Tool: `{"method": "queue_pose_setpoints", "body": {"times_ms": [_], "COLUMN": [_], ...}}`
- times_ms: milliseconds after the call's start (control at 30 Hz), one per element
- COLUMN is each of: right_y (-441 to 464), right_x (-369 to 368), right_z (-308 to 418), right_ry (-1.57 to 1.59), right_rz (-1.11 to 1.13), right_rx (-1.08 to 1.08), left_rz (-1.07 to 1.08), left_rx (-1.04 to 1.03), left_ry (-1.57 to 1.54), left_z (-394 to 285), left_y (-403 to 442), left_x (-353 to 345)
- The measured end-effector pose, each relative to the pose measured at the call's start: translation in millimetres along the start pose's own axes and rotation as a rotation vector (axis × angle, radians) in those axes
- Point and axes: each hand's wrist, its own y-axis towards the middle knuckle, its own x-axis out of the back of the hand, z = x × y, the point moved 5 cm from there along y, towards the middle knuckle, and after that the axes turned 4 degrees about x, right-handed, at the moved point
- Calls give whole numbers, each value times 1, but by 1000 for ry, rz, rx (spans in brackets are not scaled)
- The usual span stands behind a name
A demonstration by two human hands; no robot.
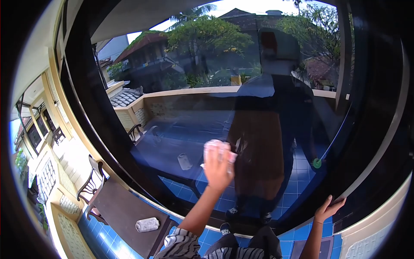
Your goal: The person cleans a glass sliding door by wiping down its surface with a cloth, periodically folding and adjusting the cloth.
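Note:
My left hand (218,168) presses a crumpled, pale pinkish-white cloth (233,157) against the large dark window pane (189,125). Its fingers lie over the cloth and are slightly blurred. Low on the right, my right hand (328,210) rests at the edge of the dark window frame (345,181), thumb apart from the stretched fingers. No separate object shows in it. The pane reflects a standing person, a table, trees and roofs. A small green round thing (317,163) shows at the pane's right side; whether it is a reflection I cannot tell.
A brown table (116,211) at lower left bears a whitish, oblong packet-like thing (147,224). Behind it stands a dark wooden chair (91,183). Blue tiles (103,241) cover the floor. A dark mat-like panel (314,247) lies near my right arm.

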Motion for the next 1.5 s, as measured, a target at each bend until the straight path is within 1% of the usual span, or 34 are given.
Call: {"method": "queue_pose_setpoints", "body": {"times_ms": [33, 100, 133, 200, 233, 300, 400, 467, 533, 567, 633, 667, 733, 767, 800, 867, 933, 1033, 1167, 1233, 1333, 1400, 1433, 1467, 1500], "right_y": [0, 1, 0, -1, -1, -1, -3, -5, -5, -5, -4, -5, -5, -4, -4, -3, -2, -3, -1, -2, -5, -6, -4, -2, 1], "right_x": [0, -1, -1, -2, -1, -1, -1, -1, -2, -2, -2, -2, -1, -2, -3, -1, -1, -1, -1, -1, -2, -2, -2, -1, 0], "right_z": [0, 2, 1, -3, -2, -3, -9, -11, -12, -12, -12, -12, -11, -10, -9, -8, -7, -8, -5, -6, -8, -8, -7, -4, 1], "right_ry": [18, 59, 56, 47, 57, 36, 16, 7, 3, 6, 20, 29, 20, 17, 13, 3, 9, 43, 53, 67, 11, 14, 15, 41, 67], "right_rz": [-1, 10, 19, 25, 38, 24, 29, 32, 27, 34, 37, 36, 35, 32, 33, 37, 46, 57, 48, 48, 29, 29, 28, 34, 39], "right_rx": [-15, -47, -51, -65, -97, -67, -46, -47, -44, -48, -60, -66, -60, -55, -51, -34, -31, -45, -31, -34, -28, -33, -30, -40, -51], "left_rz": [-39, -160, -282, -422, -431, -496, -539, -563, -602, -630, -578, -557, -414, -322, -299, -216, -226, -314, -469, -539, -612, -603, -624, -598, -583], "left_rx": [42, 242, 283, 287, 373, 434, 448, 456, 370, 258, 36, -20, -192, -182, -225, -223, -129, 61, 227, 277, 277, 165, 62, 15, -78], "left_ry": [13, 52, 51, 81, 39, 115, 121, 70, 90, 93, 89, 99, -7, -20, -42, -57, -16, 112, 105, 88, 105, 87, 90, 68, 72], "left_z": [20, 58, 78, 129, 155, 176, 157, 127, 89, 72, 26, 2, -32, -44, -50, -41, -10, 41, 101, 119, 101, 65, 43, 12, -12], "left_y": [13, 48, 69, 106, 126, 169, 228, 256, 271, 273, 264, 253, 226, 206, 189, 163, 142, 139, 201, 241, 293, 313, 319, 317, 311], "left_x": [12, 37, 47, 60, 63, 74, 86, 89, 85, 79, 70, 64, 55, 50, 47, 45, 44, 50, 80, 89, 96, 94, 90, 87, 80]}}
